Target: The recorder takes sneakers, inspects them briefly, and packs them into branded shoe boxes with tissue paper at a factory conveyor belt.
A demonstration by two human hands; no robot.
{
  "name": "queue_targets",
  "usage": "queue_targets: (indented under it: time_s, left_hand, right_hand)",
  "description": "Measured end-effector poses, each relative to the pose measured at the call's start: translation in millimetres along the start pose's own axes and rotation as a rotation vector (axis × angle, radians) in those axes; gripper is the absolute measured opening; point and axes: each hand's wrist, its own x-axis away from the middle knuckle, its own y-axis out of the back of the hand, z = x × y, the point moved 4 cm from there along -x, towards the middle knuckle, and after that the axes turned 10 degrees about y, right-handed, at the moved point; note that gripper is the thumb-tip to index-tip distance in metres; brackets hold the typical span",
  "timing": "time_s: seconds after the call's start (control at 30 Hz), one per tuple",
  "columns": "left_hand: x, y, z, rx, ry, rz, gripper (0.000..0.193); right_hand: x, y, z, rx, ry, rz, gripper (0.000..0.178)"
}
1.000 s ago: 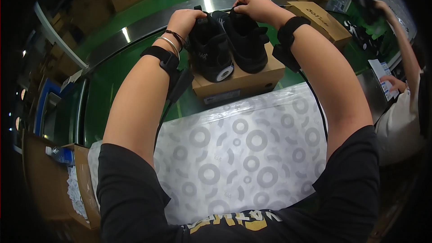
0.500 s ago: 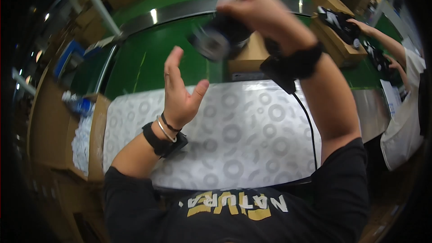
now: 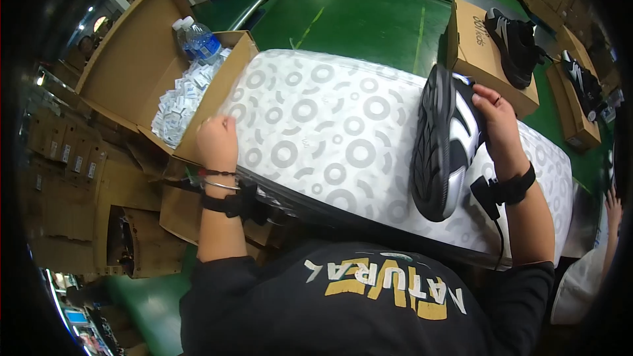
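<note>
My right hand (image 3: 498,118) grips a black sneaker (image 3: 440,148) with white and grey side panels. The sneaker stands on its edge over the patterned white sheet, its ridged black sole turned to the left. My left hand (image 3: 218,142) is closed in a fist at the near rim of an open cardboard box (image 3: 232,74). Its fingers are curled out of sight, so whatever they may hold is hidden. Inside the box lies a heap of small white sachets (image 3: 179,107), with clear plastic bottles (image 3: 200,39) behind them.
The white sheet with grey rings (image 3: 330,118) covers the work surface before me. Beyond it runs a green conveyor (image 3: 362,16). Black shoes (image 3: 513,46) rest on a cardboard box (image 3: 469,39) at the right, near a co-worker's hand (image 3: 613,207). Cartons stand at the left.
My view has swung left. My left hand, open with fingers spread before, is now a fist beside the sachet box. My right hand has come down from its raised position, where it held a blurred dark object.
</note>
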Motion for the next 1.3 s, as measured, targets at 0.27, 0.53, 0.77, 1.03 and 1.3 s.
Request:
queue_targets:
  time_s: [0.27,0.53,0.77,1.03,1.3]
  left_hand:
    - [11,-23,50,-0.327,0.028,-0.080,0.010]
    - [-33,41,-104,0.466,-0.297,0.266,0.009]
    - [87,80,-282,0.603,-1.254,0.359,0.026]
    - [81,-35,-305,0.425,-1.255,0.721,0.054]
    - [120,-99,-304,0.010,-1.531,0.807,0.052]
  right_hand:
    - [18,1,-16,0.046,-0.031,0.016,0.034]
    - [2,-72,100,0.397,0.185,0.264,0.042]
    - [-9,-67,160,0.861,1.408,0.819,0.028]
    - [52,178,39,0.973,-0.232,-0.134,0.056]
    - [-25,138,92,1.154,0.243,-0.121,0.076]
